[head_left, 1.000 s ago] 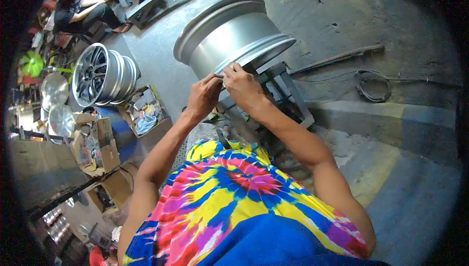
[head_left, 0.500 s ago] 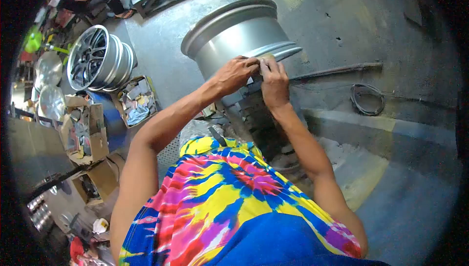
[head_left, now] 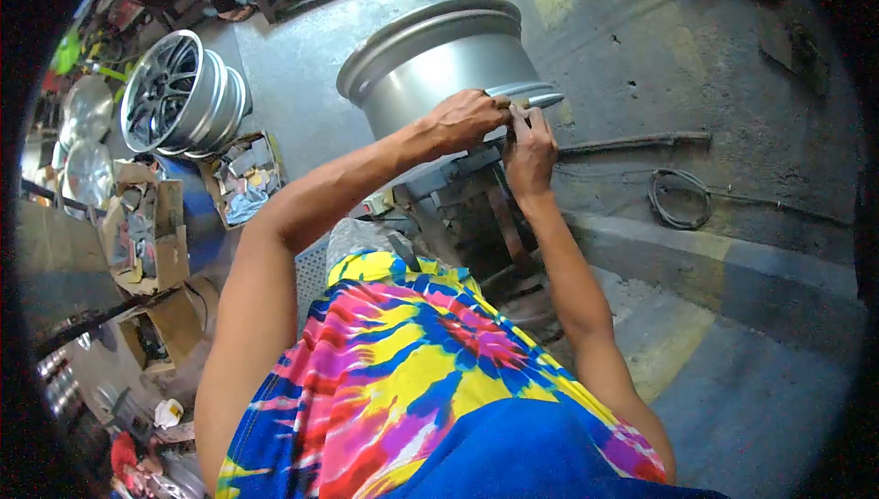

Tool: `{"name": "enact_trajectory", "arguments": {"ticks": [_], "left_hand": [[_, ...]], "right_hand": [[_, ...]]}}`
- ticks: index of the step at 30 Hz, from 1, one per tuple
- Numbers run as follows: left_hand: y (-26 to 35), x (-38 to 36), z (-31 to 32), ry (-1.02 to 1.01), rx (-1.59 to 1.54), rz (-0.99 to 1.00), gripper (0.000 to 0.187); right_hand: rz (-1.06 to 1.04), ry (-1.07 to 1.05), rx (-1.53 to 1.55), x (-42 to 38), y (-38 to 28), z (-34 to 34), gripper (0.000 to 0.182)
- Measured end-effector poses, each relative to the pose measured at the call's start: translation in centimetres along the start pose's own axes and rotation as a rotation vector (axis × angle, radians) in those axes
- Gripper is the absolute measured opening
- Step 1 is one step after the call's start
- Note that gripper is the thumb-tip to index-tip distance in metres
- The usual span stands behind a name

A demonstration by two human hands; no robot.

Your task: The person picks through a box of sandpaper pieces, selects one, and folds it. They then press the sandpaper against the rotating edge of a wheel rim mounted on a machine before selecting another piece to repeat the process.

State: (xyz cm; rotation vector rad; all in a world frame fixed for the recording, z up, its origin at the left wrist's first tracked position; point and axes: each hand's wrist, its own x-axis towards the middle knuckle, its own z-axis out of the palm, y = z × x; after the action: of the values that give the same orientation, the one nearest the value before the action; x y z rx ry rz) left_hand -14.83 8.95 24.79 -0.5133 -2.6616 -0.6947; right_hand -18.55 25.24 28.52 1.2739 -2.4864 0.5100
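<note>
No readable text, labels, brands or numbers anywhere in the head view. Checked: silver wheel rim [head_left: 439,64] barrel is plain metal, no stamp or sticker legible. Dark-spoked rim [head_left: 169,92] further left, no legible centre-cap logo. Cardboard boxes [head_left: 146,233] on the left hold scraps, any print too small and blurred to read. Tie-dye shirt [head_left: 430,380] is pattern only, no lettering. Floor [head_left: 751,316] has yellow paint bands, no characters or signs. Fisheye edges are dark, nothing legible there
</note>
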Motion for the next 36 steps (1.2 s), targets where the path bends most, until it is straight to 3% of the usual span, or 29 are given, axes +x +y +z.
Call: {"name": "enact_trajectory", "arguments": {"ticks": [4,8,11,13,14,17,18,20,22,23,25,30,36], "left_hand": [[0.6,-0.7,-1.5,0.030,0.006,0.077,0.019],[1.6,-3.8,-1.8,0.056,-0.033,0.018,0.016],[3.0,-8.5,-2.3,-0.157,0.106,-0.052,0.024],[4.9,-12.0,-2.9,-0.418,-0.089,-0.267,0.023],[5.2,-13.5,-2.8,-0.428,-0.085,-0.284,0.023],[7.1,-16.6,-2.6,-0.173,-0.479,-0.632,0.020],[7.6,-17.0,-2.9,-0.176,-0.481,-0.647,0.020],[8.2,-17.4,-3.5,-0.054,-0.783,-0.981,0.020],[8.4,-17.6,-4.2,-0.052,-0.729,-1.020,0.022],[8.2,-18.1,-3.9,-0.019,-0.866,-1.045,0.022],[7.9,-18.4,-4.2,0.021,-1.067,-1.061,0.023],[7.4,-18.7,-3.7,0.074,-1.235,-1.051,0.025],[8.1,-17.7,-4.6,0.131,-1.401,-1.176,0.027]], "right_hand": [[0.037,0.039,0.065,-0.3,-1.2,-0.3,0.034],[0.019,0.002,0.189,-1.6,-2.5,-0.3,0.032],[0.022,-0.222,0.410,-5.3,-3.7,1.6,0.032],[-0.015,-0.353,0.538,-8.2,-4.7,3.3,0.032],[-0.008,-0.393,0.605,-9.0,-5.7,3.4,0.031],[0.157,-0.471,0.723,-9.8,-6.8,2.5,0.025],[0.243,-0.470,0.785,-9.7,-6.9,2.0,0.027],[0.448,-0.618,0.884,-9.7,-6.4,1.6,0.033],[0.643,-0.678,1.305,-9.4,-5.7,1.1,0.031],[0.699,-0.701,1.389,-9.0,-5.4,0.7,0.030],[0.740,-0.748,1.437,-8.5,-4.5,-0.2,0.027],[0.748,-0.757,1.489,-8.4,-4.1,0.2,0.025],[0.895,-0.534,1.611,-7.7,-5.7,-0.1,0.020]]}}
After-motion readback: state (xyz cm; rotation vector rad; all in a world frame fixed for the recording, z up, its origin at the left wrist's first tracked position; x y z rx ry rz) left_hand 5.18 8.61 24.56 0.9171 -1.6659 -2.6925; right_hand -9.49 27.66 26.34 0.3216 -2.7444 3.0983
